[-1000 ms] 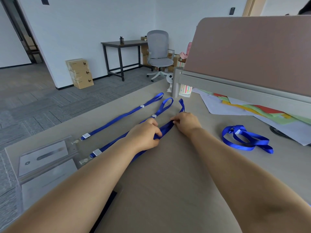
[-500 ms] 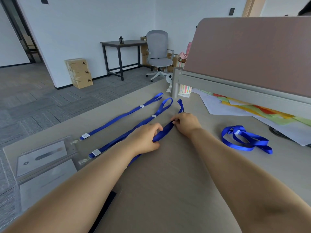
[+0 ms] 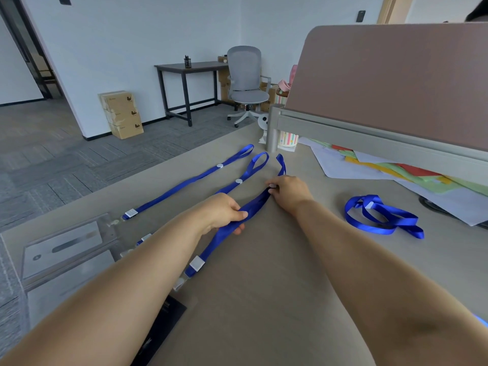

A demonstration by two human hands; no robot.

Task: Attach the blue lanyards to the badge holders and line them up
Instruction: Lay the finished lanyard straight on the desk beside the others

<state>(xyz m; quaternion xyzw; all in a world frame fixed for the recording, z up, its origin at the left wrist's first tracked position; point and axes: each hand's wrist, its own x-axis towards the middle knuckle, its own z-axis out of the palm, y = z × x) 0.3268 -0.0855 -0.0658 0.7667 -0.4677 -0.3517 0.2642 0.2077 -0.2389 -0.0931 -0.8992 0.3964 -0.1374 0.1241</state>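
Observation:
Three blue lanyards lie stretched out side by side on the beige desk. The far one (image 3: 184,184) and the middle one (image 3: 254,166) lie flat, each with a white bead. The near lanyard (image 3: 211,249) is pinched by my left hand (image 3: 224,212) at mid-length, and my right hand (image 3: 287,191) holds it further up at its white bead. Its white tag and clip (image 3: 196,263) point toward me. Clear badge holders (image 3: 66,247) lie at the left desk edge, partly hidden by my left arm. A fourth lanyard (image 3: 383,216) lies coiled at the right.
A grey-framed brown desk partition (image 3: 383,83) rises at the right, with coloured papers (image 3: 396,167) beneath it. A striped paper cup (image 3: 289,138) stands by the partition post. A dark flat object (image 3: 163,320) lies under my left forearm. An office chair (image 3: 245,85) and boxes stand beyond.
My left hand has slid toward me along the near lanyard, uncovering more of the middle one. The right hand stays at the bead. The near lanyard's tag and clip now show.

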